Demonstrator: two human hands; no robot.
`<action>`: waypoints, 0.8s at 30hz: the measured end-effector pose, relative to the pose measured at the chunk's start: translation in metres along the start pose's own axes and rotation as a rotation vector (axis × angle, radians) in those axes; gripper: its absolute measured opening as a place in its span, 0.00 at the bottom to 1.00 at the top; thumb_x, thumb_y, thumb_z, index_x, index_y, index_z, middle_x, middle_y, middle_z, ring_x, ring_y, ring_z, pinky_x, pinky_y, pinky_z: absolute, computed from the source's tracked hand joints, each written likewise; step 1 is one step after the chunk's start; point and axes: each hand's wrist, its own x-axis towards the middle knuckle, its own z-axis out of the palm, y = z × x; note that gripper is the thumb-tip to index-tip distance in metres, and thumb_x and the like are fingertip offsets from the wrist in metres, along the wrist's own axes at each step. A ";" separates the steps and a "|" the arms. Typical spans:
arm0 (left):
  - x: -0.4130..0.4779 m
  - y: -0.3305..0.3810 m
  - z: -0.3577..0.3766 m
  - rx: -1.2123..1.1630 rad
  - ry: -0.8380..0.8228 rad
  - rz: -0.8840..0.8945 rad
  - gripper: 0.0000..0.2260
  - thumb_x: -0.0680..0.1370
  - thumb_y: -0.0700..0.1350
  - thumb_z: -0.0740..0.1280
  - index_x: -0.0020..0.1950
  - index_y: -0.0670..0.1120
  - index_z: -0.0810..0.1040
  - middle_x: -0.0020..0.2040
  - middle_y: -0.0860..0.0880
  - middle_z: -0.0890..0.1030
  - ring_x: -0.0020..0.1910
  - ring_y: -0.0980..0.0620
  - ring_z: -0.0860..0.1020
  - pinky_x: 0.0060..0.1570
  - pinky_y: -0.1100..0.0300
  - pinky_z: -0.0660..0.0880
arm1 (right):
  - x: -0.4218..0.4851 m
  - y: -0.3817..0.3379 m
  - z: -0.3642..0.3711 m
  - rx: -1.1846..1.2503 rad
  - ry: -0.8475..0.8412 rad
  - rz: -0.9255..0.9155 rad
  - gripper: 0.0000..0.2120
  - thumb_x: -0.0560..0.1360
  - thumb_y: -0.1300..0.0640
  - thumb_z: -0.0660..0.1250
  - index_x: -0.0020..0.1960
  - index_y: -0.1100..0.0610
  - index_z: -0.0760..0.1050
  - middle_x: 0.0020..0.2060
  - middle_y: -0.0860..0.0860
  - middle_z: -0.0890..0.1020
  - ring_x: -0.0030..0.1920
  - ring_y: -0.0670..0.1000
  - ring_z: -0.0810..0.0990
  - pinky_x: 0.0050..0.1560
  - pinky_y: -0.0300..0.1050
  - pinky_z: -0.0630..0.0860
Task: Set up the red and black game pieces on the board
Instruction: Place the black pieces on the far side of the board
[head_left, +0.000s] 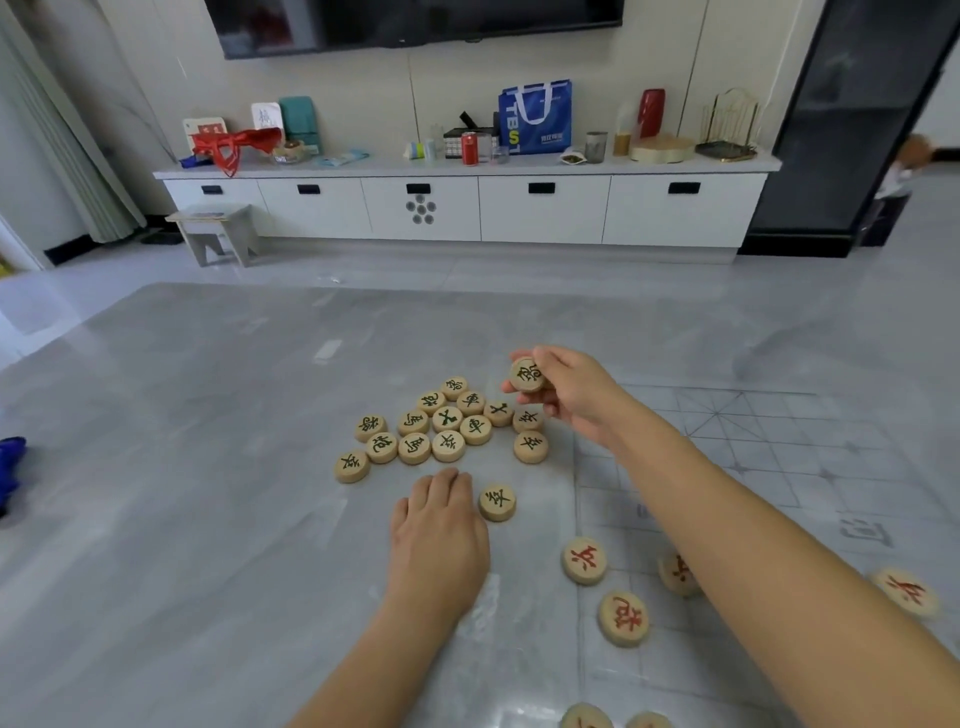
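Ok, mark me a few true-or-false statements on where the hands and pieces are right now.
1. The right hand pinches a dark-lettered piece above the table. True.
2. The left hand grips a red piece. False: it rests on the table, no piece seen in it.
3. The dark pile sits on the board. False: it lies on bare table left of the board.
4. Red pieces lie nearer the person than the dark pile. True.
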 end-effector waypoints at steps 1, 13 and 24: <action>0.000 0.000 0.000 -0.001 -0.003 0.003 0.22 0.74 0.50 0.50 0.60 0.46 0.77 0.59 0.49 0.78 0.58 0.47 0.75 0.54 0.51 0.72 | -0.013 0.000 -0.006 0.044 -0.011 -0.003 0.14 0.83 0.55 0.51 0.55 0.53 0.74 0.42 0.55 0.83 0.34 0.46 0.79 0.31 0.39 0.62; -0.001 0.006 -0.010 -0.054 -0.044 -0.027 0.17 0.80 0.47 0.56 0.67 0.45 0.72 0.69 0.48 0.71 0.68 0.46 0.67 0.64 0.51 0.62 | -0.109 -0.006 -0.092 -0.190 0.162 -0.070 0.13 0.72 0.63 0.71 0.53 0.52 0.75 0.50 0.53 0.82 0.49 0.49 0.81 0.42 0.39 0.72; 0.000 0.008 -0.012 -0.046 -0.072 -0.035 0.18 0.80 0.48 0.55 0.68 0.46 0.70 0.69 0.48 0.70 0.68 0.47 0.66 0.64 0.52 0.62 | -0.137 0.018 -0.111 -0.518 0.284 -0.074 0.13 0.70 0.49 0.72 0.53 0.49 0.76 0.45 0.49 0.81 0.46 0.48 0.80 0.51 0.45 0.76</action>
